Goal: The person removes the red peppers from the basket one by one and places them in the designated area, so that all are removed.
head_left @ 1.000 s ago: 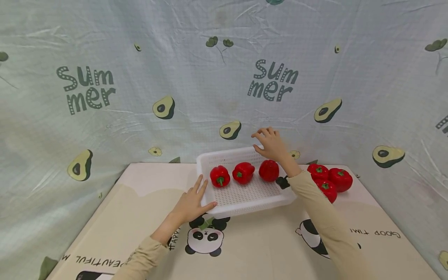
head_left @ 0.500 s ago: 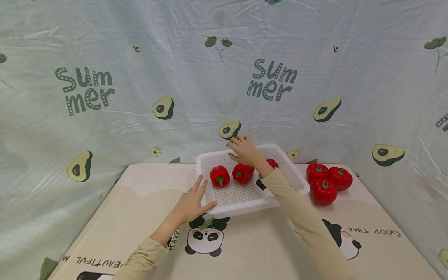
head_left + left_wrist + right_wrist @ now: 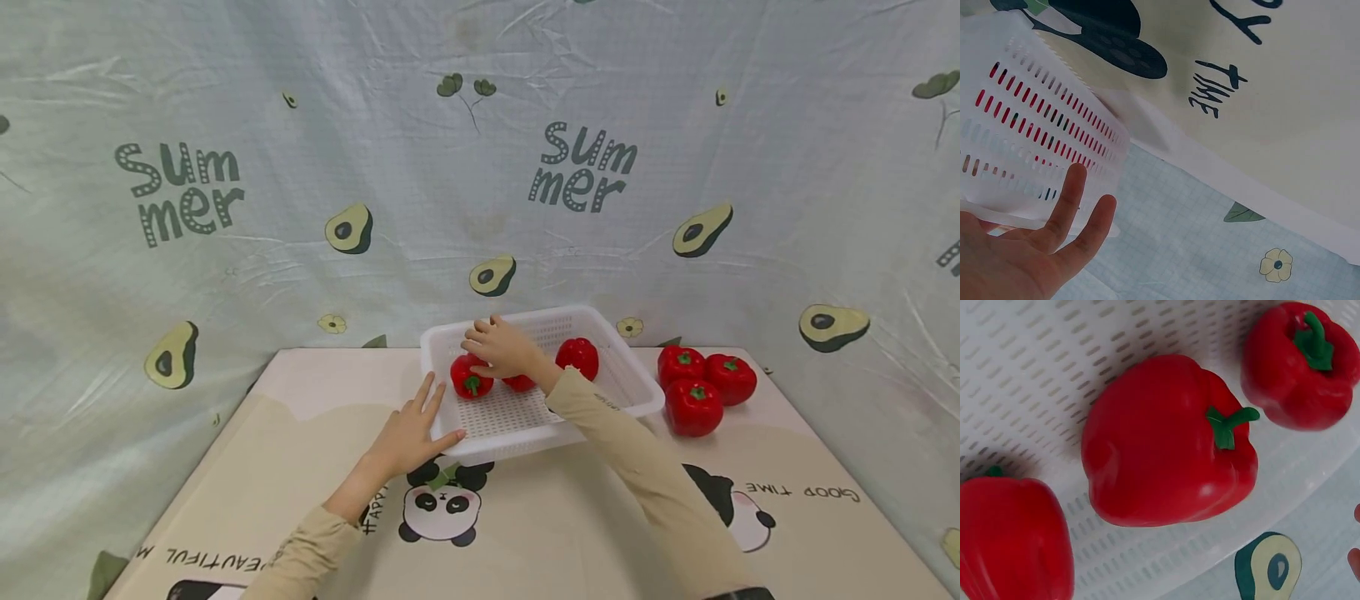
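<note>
In the head view, a white perforated plastic basket [image 3: 517,423] holds 3 red bell peppers with green stems. The left pepper [image 3: 471,387] and the right pepper [image 3: 578,358] show well; my right hand partly covers the middle pepper [image 3: 1166,444]. My right hand [image 3: 504,346] is over the basket, fingers loosely bent, thumb near the left pepper; only its fingertips [image 3: 1356,561] enter the right wrist view, apart from the peppers. My left hand [image 3: 408,433] rests spread against the basket's left end, with straight fingers [image 3: 1067,203] along the outer wall.
A cluster of 3 more red bell peppers [image 3: 694,407] stands on the table right of the basket. The table cover [image 3: 540,533] bears panda prints. A pale curtain [image 3: 420,183] with avocado prints hangs close behind the basket.
My right hand has moved left across the basket, from above its right end to over the middle and left peppers. My left hand and the basket have stayed put.
</note>
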Demonstrator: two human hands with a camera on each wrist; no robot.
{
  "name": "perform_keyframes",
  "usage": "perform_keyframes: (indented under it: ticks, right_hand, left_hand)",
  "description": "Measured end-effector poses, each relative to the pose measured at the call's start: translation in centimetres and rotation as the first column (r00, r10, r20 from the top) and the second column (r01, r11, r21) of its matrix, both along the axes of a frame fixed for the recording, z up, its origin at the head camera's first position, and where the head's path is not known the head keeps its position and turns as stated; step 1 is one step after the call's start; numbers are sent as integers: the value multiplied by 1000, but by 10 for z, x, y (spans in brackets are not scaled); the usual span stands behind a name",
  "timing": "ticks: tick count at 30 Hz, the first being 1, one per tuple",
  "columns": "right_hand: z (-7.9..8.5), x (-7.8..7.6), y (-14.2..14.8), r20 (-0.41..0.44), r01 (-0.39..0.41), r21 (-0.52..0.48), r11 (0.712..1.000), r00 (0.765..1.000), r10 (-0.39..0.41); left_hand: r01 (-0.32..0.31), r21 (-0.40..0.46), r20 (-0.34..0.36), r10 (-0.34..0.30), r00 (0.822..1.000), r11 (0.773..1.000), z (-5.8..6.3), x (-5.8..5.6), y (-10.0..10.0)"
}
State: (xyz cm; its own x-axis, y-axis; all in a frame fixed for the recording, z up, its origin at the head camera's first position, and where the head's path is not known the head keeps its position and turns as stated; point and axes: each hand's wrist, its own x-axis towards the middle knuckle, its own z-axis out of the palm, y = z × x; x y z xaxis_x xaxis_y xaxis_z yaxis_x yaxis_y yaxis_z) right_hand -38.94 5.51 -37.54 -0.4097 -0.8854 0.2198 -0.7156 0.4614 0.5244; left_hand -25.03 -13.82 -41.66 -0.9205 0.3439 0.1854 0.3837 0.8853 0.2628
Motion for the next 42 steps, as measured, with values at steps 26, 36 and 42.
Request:
perform_keyframes:
  ticks: [26, 36, 42]
  right_hand:
    - [-20, 5, -1, 83, 107, 301, 948, 987, -137]
    - [-24, 2, -3, 69, 113, 314, 943, 988, -141]
    - [-25, 0, -5, 91, 73, 279, 958, 991, -102]
  left_hand:
    - [15, -5, -13, -15, 1000, 1000, 1, 1, 0]
    - [14, -7, -13, -14, 1000, 1000, 1, 1, 0]
    - [7, -11, -8, -7, 1000, 1000, 1, 1, -1]
